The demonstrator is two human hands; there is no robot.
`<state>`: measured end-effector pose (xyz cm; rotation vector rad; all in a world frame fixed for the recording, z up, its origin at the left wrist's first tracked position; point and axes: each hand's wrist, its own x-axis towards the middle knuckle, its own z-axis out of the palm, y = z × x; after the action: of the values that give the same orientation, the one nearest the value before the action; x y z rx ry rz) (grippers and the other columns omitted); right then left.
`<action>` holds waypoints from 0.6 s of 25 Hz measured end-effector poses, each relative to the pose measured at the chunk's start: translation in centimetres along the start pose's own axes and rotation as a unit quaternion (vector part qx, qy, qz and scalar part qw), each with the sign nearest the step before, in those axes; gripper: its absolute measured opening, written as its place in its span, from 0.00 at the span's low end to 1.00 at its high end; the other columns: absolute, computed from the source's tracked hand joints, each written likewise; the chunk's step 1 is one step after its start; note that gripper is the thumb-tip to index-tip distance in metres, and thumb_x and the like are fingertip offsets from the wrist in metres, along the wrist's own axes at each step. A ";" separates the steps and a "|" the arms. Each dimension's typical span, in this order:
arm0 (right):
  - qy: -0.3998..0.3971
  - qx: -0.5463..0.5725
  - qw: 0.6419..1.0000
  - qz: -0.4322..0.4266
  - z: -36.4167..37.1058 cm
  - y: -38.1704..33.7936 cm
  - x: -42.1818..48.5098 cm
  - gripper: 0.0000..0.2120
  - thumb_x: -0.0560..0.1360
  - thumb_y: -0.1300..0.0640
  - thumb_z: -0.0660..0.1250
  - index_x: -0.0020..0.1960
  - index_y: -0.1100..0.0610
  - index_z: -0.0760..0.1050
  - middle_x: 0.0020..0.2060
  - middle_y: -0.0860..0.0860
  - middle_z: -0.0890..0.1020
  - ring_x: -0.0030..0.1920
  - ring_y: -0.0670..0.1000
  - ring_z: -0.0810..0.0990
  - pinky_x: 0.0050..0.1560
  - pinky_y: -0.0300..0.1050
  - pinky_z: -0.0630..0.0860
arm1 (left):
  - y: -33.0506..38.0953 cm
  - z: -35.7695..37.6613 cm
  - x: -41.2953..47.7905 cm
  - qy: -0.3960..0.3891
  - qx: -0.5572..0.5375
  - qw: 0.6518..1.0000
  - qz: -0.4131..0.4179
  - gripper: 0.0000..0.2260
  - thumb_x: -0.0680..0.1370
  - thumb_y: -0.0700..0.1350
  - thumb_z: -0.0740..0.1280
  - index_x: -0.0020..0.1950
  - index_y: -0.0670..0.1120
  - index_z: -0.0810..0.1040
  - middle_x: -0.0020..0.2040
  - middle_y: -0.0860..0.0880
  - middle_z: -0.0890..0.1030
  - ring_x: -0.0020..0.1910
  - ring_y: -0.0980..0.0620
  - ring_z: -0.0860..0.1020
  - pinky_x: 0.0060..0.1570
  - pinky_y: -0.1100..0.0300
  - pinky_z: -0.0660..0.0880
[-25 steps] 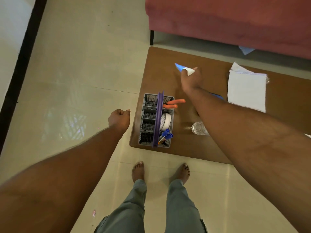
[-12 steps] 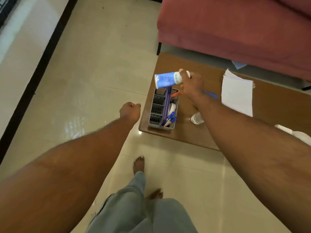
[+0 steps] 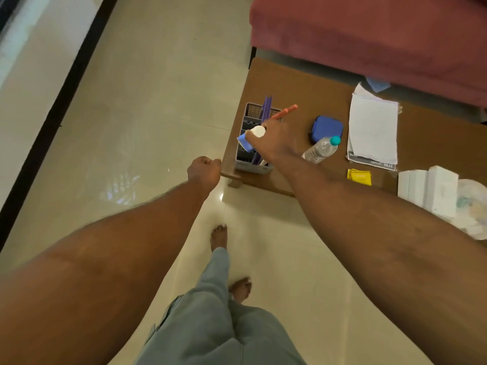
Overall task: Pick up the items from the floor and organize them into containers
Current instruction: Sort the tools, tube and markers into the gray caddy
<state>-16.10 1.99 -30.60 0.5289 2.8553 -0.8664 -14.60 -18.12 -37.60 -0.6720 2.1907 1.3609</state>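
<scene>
The low brown table (image 3: 303,83) is spreading out under and beyond the right hand (image 3: 276,143), and the grey caddy (image 3: 243,163) is sitting on its near-left corner, directly beneath that hand. The hand is hovering over the caddy, fingers curling round a blue tube (image 3: 243,141) and pinching it near its white cap (image 3: 257,131). The tube is tilting, with the cap uppermost by the fingertips and the blue body pointing down and to the hand's left, toward the cells left of the caddy's purple handle (image 3: 266,106). Whether its lower end is already inside a cell, I cannot tell. The drop is probably going straight down, with the long axis swinging more upright. The left hand (image 3: 204,171) is hanging beside the table corner, curled into a fist and holding nothing, farther from the tube than the right.
</scene>
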 end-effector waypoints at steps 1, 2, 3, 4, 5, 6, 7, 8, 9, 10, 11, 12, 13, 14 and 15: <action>0.000 -0.008 1.000 -0.001 0.5 -0.5 -0.2 0.21 0.73 0.38 0.69 0.53 0.55 0.79 0.46 0.51 0.82 0.47 0.52 0.81 0.44 0.46 0.79 | -0.3 -0.2 0.0 0.003 -0.003 1.000 -0.001 0.12 0.68 0.55 0.66 0.37 0.47 0.72 0.47 0.39 0.84 0.44 0.39 0.84 0.49 0.43 0.82; 0.005 -0.022 1.000 0.003 0.9 -1.1 -0.4 0.21 0.74 0.38 0.69 0.56 0.55 0.77 0.49 0.52 0.82 0.49 0.53 0.81 0.47 0.50 0.81 | -0.5 -0.4 0.0 0.009 -0.005 1.000 -0.003 0.12 0.68 0.55 0.66 0.37 0.47 0.72 0.47 0.39 0.84 0.43 0.40 0.83 0.49 0.43 0.82; 0.016 -0.040 0.999 0.011 1.1 -1.5 -0.4 0.23 0.75 0.39 0.69 0.60 0.55 0.76 0.51 0.53 0.82 0.50 0.54 0.81 0.48 0.50 0.81 | -0.6 -0.5 0.0 0.014 -0.005 1.000 -0.005 0.12 0.68 0.55 0.66 0.37 0.47 0.72 0.48 0.39 0.84 0.43 0.40 0.83 0.50 0.43 0.82; 0.026 -0.055 0.998 0.027 1.2 -1.9 -0.3 0.24 0.76 0.39 0.67 0.63 0.56 0.74 0.53 0.54 0.82 0.51 0.55 0.81 0.47 0.50 0.80 | -0.6 -0.7 0.1 0.016 -0.003 1.000 -0.006 0.12 0.69 0.55 0.66 0.38 0.47 0.72 0.48 0.39 0.84 0.43 0.39 0.83 0.50 0.43 0.82; 0.034 -0.065 0.996 0.042 1.2 -2.2 -0.1 0.25 0.77 0.39 0.66 0.64 0.57 0.73 0.54 0.54 0.81 0.52 0.55 0.82 0.45 0.48 0.78 | -0.7 -0.9 0.2 0.016 0.001 1.000 -0.009 0.12 0.69 0.56 0.66 0.38 0.47 0.73 0.49 0.40 0.84 0.44 0.39 0.83 0.50 0.43 0.82; 0.037 -0.069 0.996 0.049 1.4 -2.5 0.3 0.25 0.77 0.38 0.66 0.63 0.57 0.73 0.52 0.54 0.81 0.51 0.55 0.81 0.44 0.48 0.77 | -0.7 -1.0 0.5 0.014 0.005 1.000 -0.011 0.12 0.69 0.56 0.66 0.38 0.47 0.73 0.49 0.40 0.84 0.43 0.40 0.83 0.50 0.43 0.82; 0.038 -0.075 0.995 0.051 1.5 -2.8 0.9 0.24 0.77 0.38 0.65 0.62 0.56 0.74 0.49 0.53 0.80 0.50 0.55 0.81 0.43 0.47 0.76 | -0.6 -1.2 0.9 0.013 0.009 1.000 -0.012 0.12 0.69 0.56 0.66 0.39 0.47 0.73 0.49 0.40 0.84 0.43 0.40 0.83 0.50 0.43 0.82; 0.032 -0.079 0.995 0.049 1.4 -3.1 1.4 0.23 0.76 0.37 0.65 0.59 0.56 0.74 0.46 0.51 0.78 0.49 0.54 0.80 0.43 0.47 0.74 | -0.5 -1.2 1.4 0.013 0.012 1.000 -0.012 0.12 0.69 0.56 0.66 0.39 0.47 0.73 0.49 0.40 0.84 0.44 0.39 0.83 0.50 0.43 0.82; 0.023 -0.081 0.995 0.046 1.2 -3.4 2.0 0.23 0.75 0.37 0.66 0.58 0.55 0.75 0.45 0.50 0.77 0.47 0.53 0.79 0.43 0.46 0.73 | -0.3 -1.3 1.8 0.012 0.014 1.000 -0.011 0.12 0.69 0.55 0.66 0.39 0.47 0.73 0.49 0.40 0.84 0.44 0.39 0.83 0.50 0.43 0.82; 0.015 -0.078 0.996 0.047 1.0 -3.5 2.6 0.22 0.74 0.37 0.67 0.56 0.54 0.76 0.44 0.49 0.77 0.46 0.52 0.78 0.42 0.46 0.73 | 0.0 -1.2 2.1 0.010 0.015 1.000 -0.010 0.12 0.69 0.55 0.66 0.39 0.47 0.73 0.49 0.40 0.84 0.43 0.40 0.83 0.50 0.44 0.82; 0.011 -0.073 0.996 0.048 0.8 -3.4 3.2 0.22 0.73 0.36 0.68 0.55 0.53 0.76 0.44 0.48 0.78 0.45 0.51 0.78 0.42 0.45 0.74 | 0.5 -1.1 2.5 0.004 0.017 1.000 -0.008 0.12 0.69 0.55 0.66 0.39 0.47 0.73 0.49 0.40 0.84 0.41 0.42 0.82 0.50 0.44 0.82; 0.008 -0.071 0.996 0.051 0.6 -3.3 3.3 0.22 0.71 0.35 0.68 0.53 0.53 0.77 0.43 0.48 0.79 0.45 0.51 0.79 0.42 0.46 0.77 | 0.9 -1.1 3.0 -0.003 0.021 1.000 -0.006 0.12 0.69 0.55 0.66 0.39 0.47 0.73 0.49 0.40 0.84 0.40 0.44 0.81 0.50 0.44 0.82; 0.006 -0.075 0.996 0.050 0.6 -3.1 3.3 0.22 0.70 0.35 0.69 0.51 0.52 0.77 0.43 0.48 0.80 0.44 0.52 0.80 0.43 0.48 0.80 | 1.3 -1.1 3.4 -0.007 0.022 1.000 -0.006 0.12 0.68 0.56 0.66 0.39 0.48 0.73 0.49 0.40 0.85 0.39 0.45 0.80 0.51 0.44 0.82; 0.001 -0.086 0.995 0.046 0.7 -3.0 3.1 0.21 0.69 0.35 0.69 0.50 0.51 0.77 0.43 0.49 0.81 0.44 0.52 0.80 0.43 0.49 0.81 | 1.7 -1.2 3.7 -0.010 0.023 1.000 -0.006 0.12 0.68 0.56 0.66 0.39 0.48 0.72 0.49 0.40 0.85 0.38 0.46 0.79 0.51 0.43 0.82; -0.003 -0.093 0.995 0.039 0.9 -2.6 2.8 0.21 0.70 0.36 0.69 0.50 0.51 0.76 0.43 0.49 0.81 0.44 0.52 0.80 0.42 0.48 0.80 | 2.1 -1.2 3.9 -0.011 0.023 1.000 -0.007 0.12 0.67 0.56 0.66 0.38 0.48 0.72 0.47 0.40 0.85 0.38 0.46 0.78 0.51 0.43 0.82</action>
<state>-19.67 0.28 -30.54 0.6076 2.8496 -0.5825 -19.10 -19.07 -38.13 -0.6512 2.1900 1.3009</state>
